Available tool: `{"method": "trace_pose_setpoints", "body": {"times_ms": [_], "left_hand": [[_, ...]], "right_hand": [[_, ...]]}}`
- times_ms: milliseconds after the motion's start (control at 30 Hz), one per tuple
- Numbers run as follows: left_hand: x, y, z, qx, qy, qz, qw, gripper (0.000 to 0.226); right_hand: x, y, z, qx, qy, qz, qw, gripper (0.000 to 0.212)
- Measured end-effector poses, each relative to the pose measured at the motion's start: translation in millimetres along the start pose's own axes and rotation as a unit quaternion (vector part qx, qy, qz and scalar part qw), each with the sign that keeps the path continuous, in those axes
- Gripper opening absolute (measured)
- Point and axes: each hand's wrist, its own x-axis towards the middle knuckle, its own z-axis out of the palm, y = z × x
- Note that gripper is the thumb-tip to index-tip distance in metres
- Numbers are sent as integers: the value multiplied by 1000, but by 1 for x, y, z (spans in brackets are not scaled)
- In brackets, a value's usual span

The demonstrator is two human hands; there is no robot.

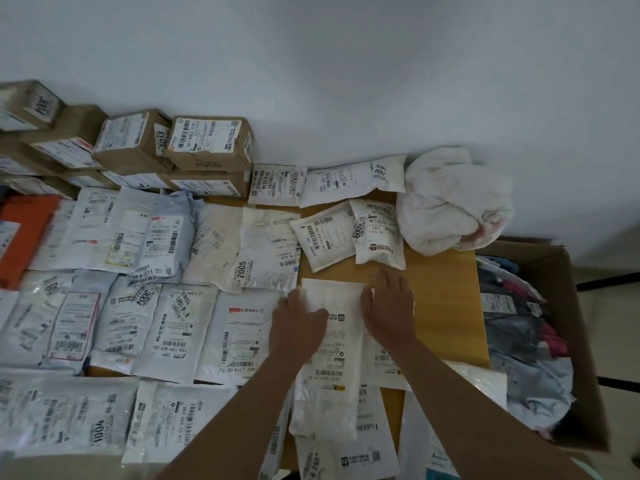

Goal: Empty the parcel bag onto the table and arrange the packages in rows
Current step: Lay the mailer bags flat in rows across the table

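On the wooden counter (446,292), seen from the head view, a white flat package (341,344) is pressed down by both hands. The left hand (298,327) is laid flat on its left edge, fingers straight; the right hand (389,313) is spread flat on its right edge. Rows of white mailers (152,327) are laid to the left, with brown boxes (207,143) stacked at the far left. A crumpled white parcel bag (450,202) lies at the far right, beside a cardboard carton (568,292) of soft parcels.

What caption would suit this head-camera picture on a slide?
Both hands, left and right, press a white mailer flat among rows of parcels on a wooden table.
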Motion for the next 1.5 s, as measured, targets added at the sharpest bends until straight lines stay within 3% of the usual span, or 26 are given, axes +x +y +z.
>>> {"method": "trace_pose_setpoints", "body": {"times_ms": [100,200,367,433,633,767,833,900,1033,1167,1267,1367,1500], "left_hand": [[10,20,-3,95,140,142,975,60],[42,39,0,190,92,228,951,60],[83,49,14,312,16,276,909,64],[91,48,15,326,-8,266,907,64],[95,56,12,289,-15,245,925,59],[74,55,8,213,48,233,948,58],[51,46,4,135,94,181,970,52],[26,32,3,68,76,99,990,53],[-19,1,15,9,21,1,1000,67],[-35,-10,31,1,-13,-36,999,92],[-36,-5,37,12,-20,-45,999,101],[-36,-1,45,-24,-15,-48,998,101],[-44,-1,44,-129,1,-17,991,91]], "right_hand": [[7,2,0,-35,-6,-40,999,42],[33,-1,-1,-78,-35,-51,995,60],[62,1,1,-133,-131,-67,980,55],[65,1,-1,-132,-183,-38,973,60],[62,-7,-3,-103,-202,17,974,65],[38,-3,-9,-44,-70,15,996,56],[11,1,-12,35,-33,91,995,48],[-24,3,-16,81,-62,177,979,44],[-81,27,-24,22,-39,252,967,45],[-126,74,-28,-46,-35,284,957,64],[-150,94,-33,-82,-106,335,933,93],[-161,113,-34,-69,-184,354,914,105],[-156,129,-39,-52,-162,324,931,105]]}}
